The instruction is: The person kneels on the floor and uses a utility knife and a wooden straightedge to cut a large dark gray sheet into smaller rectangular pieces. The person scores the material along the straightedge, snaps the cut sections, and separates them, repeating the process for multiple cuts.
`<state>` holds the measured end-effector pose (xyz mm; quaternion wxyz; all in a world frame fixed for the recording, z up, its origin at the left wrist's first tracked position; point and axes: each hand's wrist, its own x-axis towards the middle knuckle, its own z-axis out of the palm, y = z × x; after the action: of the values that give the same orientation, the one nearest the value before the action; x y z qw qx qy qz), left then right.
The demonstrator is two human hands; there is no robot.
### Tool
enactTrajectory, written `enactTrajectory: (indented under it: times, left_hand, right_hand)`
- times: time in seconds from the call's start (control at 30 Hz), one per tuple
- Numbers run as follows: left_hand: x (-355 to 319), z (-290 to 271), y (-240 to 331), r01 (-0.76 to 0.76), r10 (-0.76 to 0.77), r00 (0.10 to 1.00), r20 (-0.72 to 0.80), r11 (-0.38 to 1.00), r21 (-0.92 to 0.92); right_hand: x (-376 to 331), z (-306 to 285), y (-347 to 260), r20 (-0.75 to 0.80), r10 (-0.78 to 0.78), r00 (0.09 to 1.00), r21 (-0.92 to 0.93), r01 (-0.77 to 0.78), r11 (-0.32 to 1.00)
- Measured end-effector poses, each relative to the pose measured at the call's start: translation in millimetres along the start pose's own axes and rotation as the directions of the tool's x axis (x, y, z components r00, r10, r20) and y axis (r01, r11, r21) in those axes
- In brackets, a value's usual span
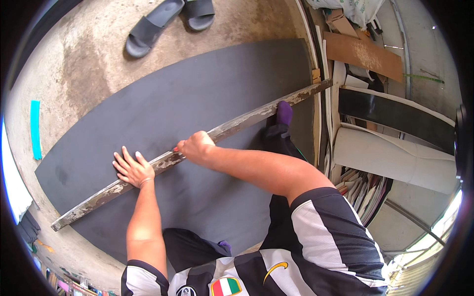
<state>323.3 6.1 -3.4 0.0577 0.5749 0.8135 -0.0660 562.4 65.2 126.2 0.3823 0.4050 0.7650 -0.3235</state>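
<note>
A long, worn straight bar (242, 121), with patchy brown and white edges, lies slantwise across a large dark grey sheet (197, 79). My left hand (133, 169) presses flat on the bar and sheet, fingers spread. Further along, my right hand (196, 146) is closed in a fist at the bar's edge. A bit of a small red tool (176, 149) pokes out of that fist; the rest is hidden, so its kind does not show. My foot in a purple sock (284, 113) rests on the bar toward its far right end.
Grey slide sandals (153, 29) lie on the concrete floor (89, 59) beyond the sheet. A turquoise strip (35, 129) lies at the left. Along the right stand a rolled white sheet (390, 157), a brown board (365, 55) and a rack of stacked sheets (363, 190).
</note>
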Motion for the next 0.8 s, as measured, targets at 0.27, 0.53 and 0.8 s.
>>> enactTrajectory:
  times: [0.27, 0.53, 0.8]
  left_hand:
    - [-1.9, -13.6, 3.6, -0.036, 0.035, 0.999, 0.028, 0.999, 0.033]
    - [-2.5, -11.3, 2.5, 0.019, -0.012, 0.996, 0.086, 0.997, -0.072]
    - [-3.3, -13.3, 3.3, 0.018, -0.011, 0.997, 0.072, 0.996, -0.092]
  right_hand:
    - [1.9, 3.4, 13.6, 0.051, -0.051, 0.997, 0.076, 0.047, 0.996]
    - [4.7, 1.3, 17.1, 0.103, -0.118, 0.988, -0.083, 0.127, 0.988]
    - [-0.1, -2.7, 23.2, 0.115, -0.086, 0.990, -0.051, 0.093, 0.994]
